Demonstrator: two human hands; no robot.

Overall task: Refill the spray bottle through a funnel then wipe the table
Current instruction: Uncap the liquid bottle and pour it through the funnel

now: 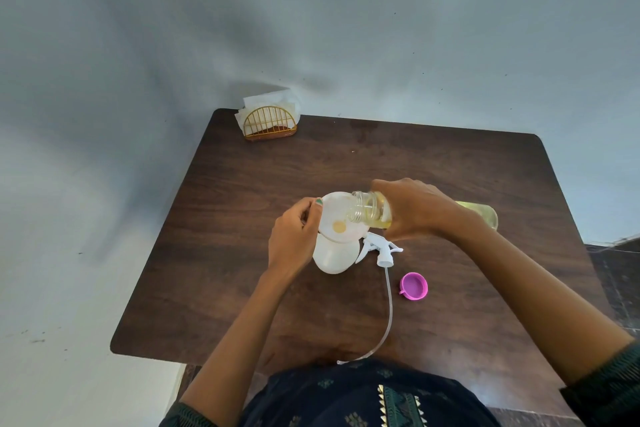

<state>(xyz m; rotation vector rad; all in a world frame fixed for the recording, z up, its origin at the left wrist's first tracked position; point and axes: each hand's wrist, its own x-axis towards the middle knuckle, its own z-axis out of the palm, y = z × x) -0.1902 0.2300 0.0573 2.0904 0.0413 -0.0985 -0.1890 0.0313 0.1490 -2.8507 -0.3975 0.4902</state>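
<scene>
A white spray bottle (334, 258) stands on the dark wooden table (263, 177) with a white funnel (337, 215) seated in its neck. My left hand (294, 239) grips the funnel's left rim. My right hand (420, 210) holds a clear bottle of yellow liquid (374, 211) tipped on its side, its open mouth over the funnel. A small pool of yellow liquid lies at the funnel's bottom. The white trigger spray head (379, 248) with its long tube lies on the table just right of the spray bottle.
A pink cap (414, 285) lies upturned on the table, right of the tube. A gold wire holder with white napkins (270, 118) stands at the table's far left corner. A pale wall runs behind and to the left.
</scene>
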